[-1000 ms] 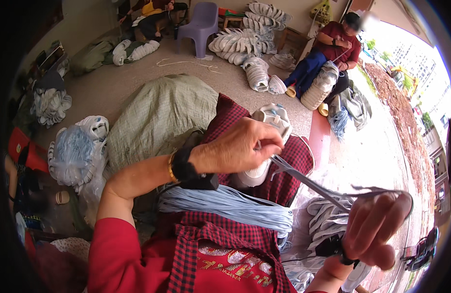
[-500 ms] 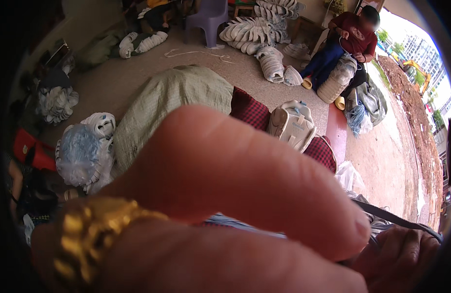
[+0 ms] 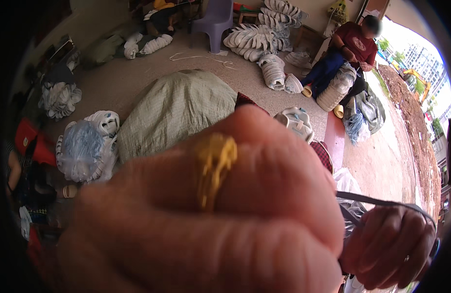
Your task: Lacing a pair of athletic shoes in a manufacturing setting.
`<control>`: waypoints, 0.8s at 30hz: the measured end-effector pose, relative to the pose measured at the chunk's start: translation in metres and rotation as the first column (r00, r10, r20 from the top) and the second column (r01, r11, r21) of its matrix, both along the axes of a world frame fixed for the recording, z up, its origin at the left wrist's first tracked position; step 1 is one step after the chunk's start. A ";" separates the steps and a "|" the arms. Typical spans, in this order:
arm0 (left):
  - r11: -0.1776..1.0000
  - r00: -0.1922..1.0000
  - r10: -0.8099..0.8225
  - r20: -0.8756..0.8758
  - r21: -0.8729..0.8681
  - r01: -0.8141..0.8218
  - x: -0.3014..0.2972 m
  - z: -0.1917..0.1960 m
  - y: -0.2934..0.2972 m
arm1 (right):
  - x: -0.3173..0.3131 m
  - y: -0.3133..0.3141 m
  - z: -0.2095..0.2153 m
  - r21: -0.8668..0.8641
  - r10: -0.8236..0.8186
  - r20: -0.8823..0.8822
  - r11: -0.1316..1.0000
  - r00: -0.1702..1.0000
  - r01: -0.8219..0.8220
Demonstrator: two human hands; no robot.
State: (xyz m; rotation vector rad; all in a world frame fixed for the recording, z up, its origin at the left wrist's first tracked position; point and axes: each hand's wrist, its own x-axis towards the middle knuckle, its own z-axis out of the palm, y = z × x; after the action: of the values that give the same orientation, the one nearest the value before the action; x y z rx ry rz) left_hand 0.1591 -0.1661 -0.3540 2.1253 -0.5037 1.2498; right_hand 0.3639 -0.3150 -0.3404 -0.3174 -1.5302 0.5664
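Observation:
My left hand [image 3: 235,219] is raised right up to the camera and fills the lower half of the view, blurred, fingers closed, with a gold ring [image 3: 213,166] on one finger. A thin grey strap [image 3: 381,201] comes out from behind its right edge and runs to my right hand [image 3: 391,249] at the lower right, which is closed around the strap's looped end. My lap is hidden behind the left hand, apart from a strip of red plaid cloth [image 3: 323,154]. A white bundle [image 3: 296,122] shows just above the knuckles.
A large pale green sack [image 3: 176,107] lies on the floor ahead, with a plastic bag of blue-white material [image 3: 83,146] to its left. Piles of white bundles [image 3: 257,39] and a purple chair [image 3: 218,22] stand at the back. A seated person in a red shirt [image 3: 350,44] works at the far right.
My left hand has risen from the white bundle on my lap toward the camera and now blocks most of the view. My right hand stays low right on the strap.

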 end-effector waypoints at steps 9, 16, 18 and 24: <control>0.936 0.875 0.009 -0.485 -0.303 -0.177 0.084 -0.080 0.070 | 0.027 -0.016 0.019 -0.084 -0.107 0.016 0.991 0.994 0.108; 0.998 0.726 -0.064 -0.685 -0.064 0.028 0.154 -0.144 0.066 | 0.021 -0.001 0.042 -0.054 -0.295 -0.027 0.954 0.955 0.294; 0.996 0.654 -0.082 -0.752 -0.047 0.071 0.160 -0.142 0.057 | 0.017 0.006 0.045 -0.028 -0.308 -0.005 0.951 0.951 0.308; 0.991 0.765 0.054 -0.641 0.130 0.039 0.165 -0.130 0.040 | 0.012 -0.009 0.065 0.066 -0.535 0.056 0.845 0.843 0.531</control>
State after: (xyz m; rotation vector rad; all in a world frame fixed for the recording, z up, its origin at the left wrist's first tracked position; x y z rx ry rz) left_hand 0.3243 -0.1260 -0.4836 2.4900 -0.2718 0.4141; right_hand 0.3758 -0.3243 -0.2753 -0.7075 -1.4366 0.0732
